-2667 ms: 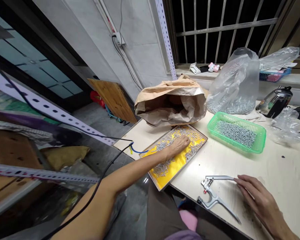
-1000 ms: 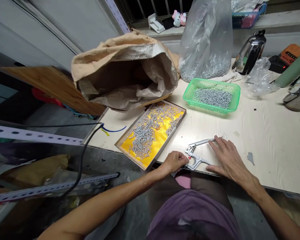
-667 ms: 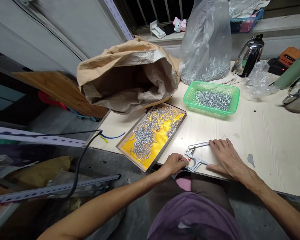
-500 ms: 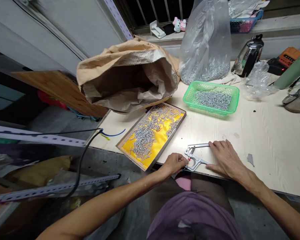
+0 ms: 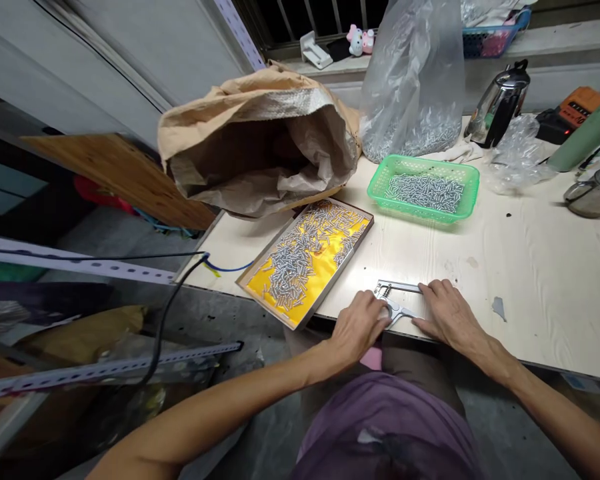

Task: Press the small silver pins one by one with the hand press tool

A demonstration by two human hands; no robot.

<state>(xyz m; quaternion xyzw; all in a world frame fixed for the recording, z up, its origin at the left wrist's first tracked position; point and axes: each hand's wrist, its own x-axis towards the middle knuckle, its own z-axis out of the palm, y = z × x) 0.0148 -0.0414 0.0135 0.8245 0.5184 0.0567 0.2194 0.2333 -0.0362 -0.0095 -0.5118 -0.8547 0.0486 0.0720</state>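
A grey metal plier-like hand tool with two spread handles and a small spring lies at the table's front edge. My left hand is closed around its left end, fingers and thumb covering the head. Whether a small part is also pinched there is hidden. On the right, my right hand holds the handle ends, fingers on the upper handle and thumb at the lower one. Left of the tool, a shallow tray lined with yellow cloth holds many small metal pins.
Behind the tool stands a green plastic basket of similar pins. A large brown paper sack gapes open behind the tray, beside a clear plastic bag of metal parts. A kettle and a steel cup stand at right.
My left hand has moved right and a little up, from pinching beside the tool's head to covering it. My right hand keeps its hold on the handles. The view has shifted slightly.
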